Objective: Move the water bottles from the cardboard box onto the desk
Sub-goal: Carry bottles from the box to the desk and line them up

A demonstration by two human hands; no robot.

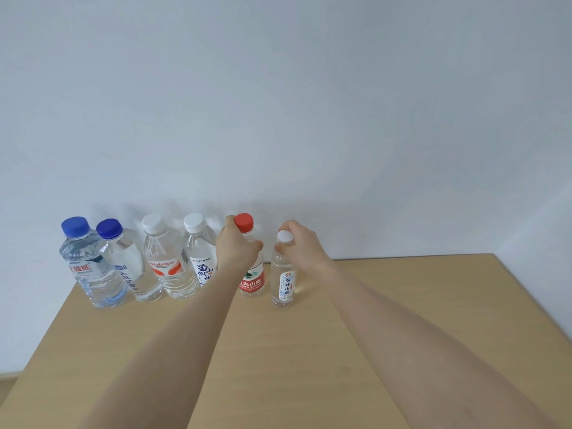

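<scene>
Nearest, a flat light-brown wooden desk [278, 351]. Over it, two bare forearms, stretched out towards the far edge.

At the end of the left one, the left hand [236, 247], fingers curled tight round the neck of a clear plastic water bottle with a red cap and a red-and-white label [252, 283], just under the cap.

Beside it, the right hand [301, 243], fingertips bunched round the top of a small thin clear bottle with a white cap [283, 283].

Both bottles standing straight, long way up and down, caps up, bottoms on the desk near its far edge. Close together, not touching.

To the left, four more in the same row, all caps up:
- a clear bottle with a white cap and blue writing [201, 261]
- a clear bottle with a white cap and a red-and-white label [168, 267]
- a clear bottle with a dark blue cap [130, 267]
- a big clear bottle with a bright blue cap [89, 267]

Behind the row, a plain white wall [278, 103].
</scene>
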